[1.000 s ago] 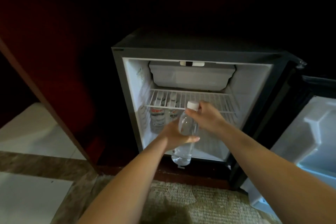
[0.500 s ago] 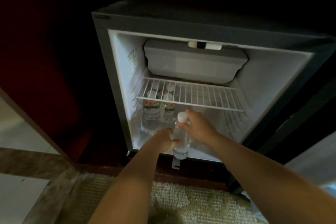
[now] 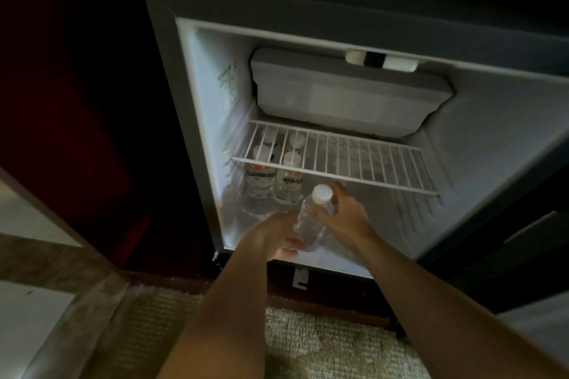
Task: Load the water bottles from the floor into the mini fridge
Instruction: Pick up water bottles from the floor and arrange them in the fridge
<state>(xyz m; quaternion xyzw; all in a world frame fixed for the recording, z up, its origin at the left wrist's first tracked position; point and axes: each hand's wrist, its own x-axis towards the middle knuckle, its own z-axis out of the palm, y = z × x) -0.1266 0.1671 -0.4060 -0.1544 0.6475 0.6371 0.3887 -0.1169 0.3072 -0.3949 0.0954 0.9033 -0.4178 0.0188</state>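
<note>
A clear water bottle (image 3: 313, 221) with a white cap stands nearly upright just inside the open mini fridge (image 3: 191, 120), on its lower floor below the wire shelf (image 3: 363, 160). My left hand (image 3: 277, 234) wraps the bottle's lower body. My right hand (image 3: 345, 215) grips it near the neck from the right. Several labelled bottles (image 3: 274, 184) stand at the back left of the lower compartment, their white caps showing through the shelf.
A grey freezer box (image 3: 348, 92) hangs at the top of the fridge. The open door (image 3: 523, 231) is at the right edge. A beige rug (image 3: 323, 344) lies in front. Dark wooden cabinet panels (image 3: 77, 132) stand to the left, beside tiled floor (image 3: 30, 311).
Both hands have carried the bottle forward and down, from in front of the shelf into the lower compartment. My view has moved closer to the fridge.
</note>
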